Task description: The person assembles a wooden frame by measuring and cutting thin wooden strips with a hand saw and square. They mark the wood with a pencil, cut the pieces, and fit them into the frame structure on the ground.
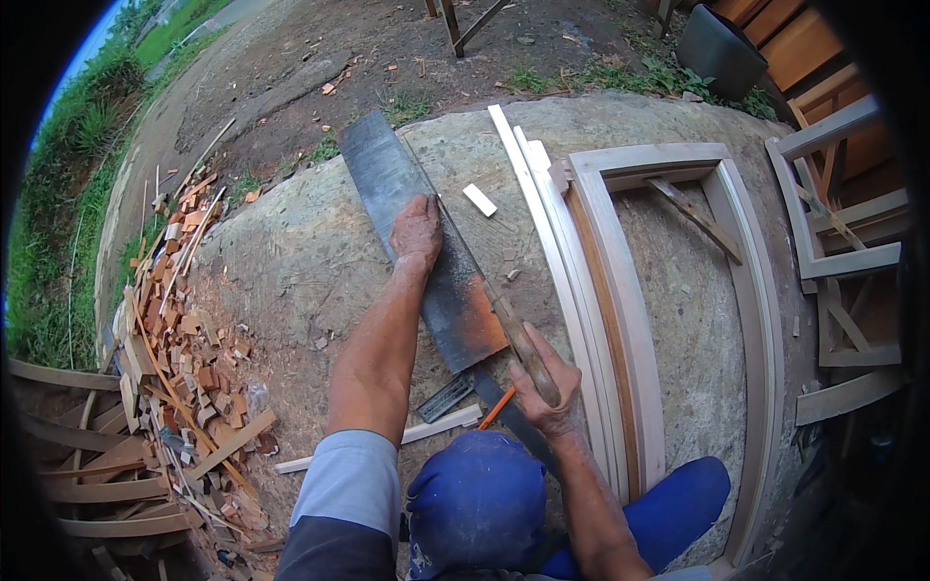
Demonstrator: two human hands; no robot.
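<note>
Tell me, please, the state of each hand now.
Left hand: on the dark panel; grip cannot be told.
Right hand: closed, holding a wooden handle.

An open-air woodworking yard: a large, pale, rectangular wooden frame (620,281) lies on rough grey concrete (291,252); smaller pale wooden frames (857,261) are right of it, reddish-brown wood offcuts (189,358) and green grass (87,184) far left.

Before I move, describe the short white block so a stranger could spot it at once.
On the concrete slab, find the dark panel under the left hand. Just to its right, short of the long pale strips, lies the white block. It is far shorter than the strips, yet bigger and whiter than the nearby chips.
</note>
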